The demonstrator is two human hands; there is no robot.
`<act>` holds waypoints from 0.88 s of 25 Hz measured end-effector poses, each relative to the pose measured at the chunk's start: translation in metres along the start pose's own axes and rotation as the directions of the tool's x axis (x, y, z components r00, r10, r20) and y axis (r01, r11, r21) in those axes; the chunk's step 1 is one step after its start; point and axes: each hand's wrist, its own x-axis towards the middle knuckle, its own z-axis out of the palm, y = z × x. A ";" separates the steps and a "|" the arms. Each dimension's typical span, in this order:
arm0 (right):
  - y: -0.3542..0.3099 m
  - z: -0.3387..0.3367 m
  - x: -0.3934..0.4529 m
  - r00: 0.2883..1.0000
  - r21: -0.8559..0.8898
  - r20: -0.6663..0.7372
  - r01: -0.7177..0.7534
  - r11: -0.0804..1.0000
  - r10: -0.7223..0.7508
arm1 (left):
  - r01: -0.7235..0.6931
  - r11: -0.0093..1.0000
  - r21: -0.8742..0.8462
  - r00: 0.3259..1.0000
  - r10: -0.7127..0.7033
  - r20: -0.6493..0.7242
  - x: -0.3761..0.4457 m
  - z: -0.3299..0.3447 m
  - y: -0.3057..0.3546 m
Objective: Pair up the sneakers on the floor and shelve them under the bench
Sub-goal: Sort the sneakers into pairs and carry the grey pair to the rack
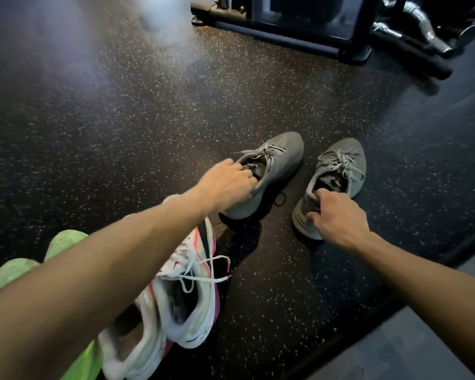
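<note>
- The speckled dark floor (121, 119) spreads under both hands and everything else.
- A black metal equipment frame (285, 37) stands well beyond the hands, with chrome dumbbells (422, 31) just to its right.
- A grey surface (422, 338) with a dark edge lies under the right forearm, near the person.
- Two white sneakers with pink trim (192, 305) lie side by side below the left forearm, loose laces across the nearer-right one.
- Two lime-green sneakers (63, 242) sit left of that forearm, partly hidden by it.
- The left grey sneaker (280, 163) is in the left hand (225, 185), whose fingers curl into its opening and grip the collar; its heel looks raised, casting a shadow below.
- The right grey sneaker (340, 168) rests just beside it, toe pointing away; the right hand (337, 218) pinches its heel collar, fingers hooked inside, thumb on the heel.
</note>
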 end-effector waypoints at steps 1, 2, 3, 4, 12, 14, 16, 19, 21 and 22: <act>0.003 -0.001 -0.004 1.000 0.004 0.013 0.011 1.000 -0.011 | 0.031 0.999 -0.043 0.999 -0.031 0.005 0.000 -0.004 0.015; 0.006 -0.002 -0.007 0.999 0.003 0.029 0.029 1.000 -0.029 | 0.056 0.996 -0.073 0.998 -0.056 0.002 0.001 -0.006 0.029; 0.009 -0.003 -0.012 0.998 -0.002 0.046 0.050 0.999 -0.050 | 0.077 0.993 -0.095 0.997 -0.077 -0.005 -0.001 -0.008 0.041; 0.011 -0.004 -0.018 0.995 -0.007 0.064 0.072 0.997 -0.071 | 0.101 0.988 -0.115 0.995 -0.102 -0.005 -0.004 -0.009 0.053; 0.002 -0.002 -0.063 0.956 -0.038 0.200 0.225 0.974 -0.213 | 0.406 0.826 -0.391 0.911 -0.331 0.247 -0.043 -0.030 0.136; -0.001 0.003 -0.074 0.939 -0.030 0.230 0.269 0.963 -0.255 | 0.443 0.806 -0.393 0.894 -0.363 0.262 -0.053 -0.030 0.145; -0.001 0.010 -0.082 0.922 -0.026 0.239 0.319 0.947 -0.304 | 0.463 0.799 -0.385 0.884 -0.381 0.272 -0.063 -0.030 0.148; 0.001 0.016 -0.087 0.905 -0.035 0.235 0.372 0.928 -0.354 | 0.490 0.760 -0.426 0.869 -0.393 0.300 -0.073 -0.028 0.148; 0.002 0.016 -0.087 0.893 -0.064 0.246 0.402 0.913 -0.376 | 0.502 0.735 -0.456 0.864 -0.405 0.298 -0.078 -0.026 0.146; 0.002 0.016 -0.088 0.889 -0.079 0.255 0.412 0.908 -0.381 | 0.494 0.745 -0.449 0.869 -0.404 0.285 -0.080 -0.024 0.146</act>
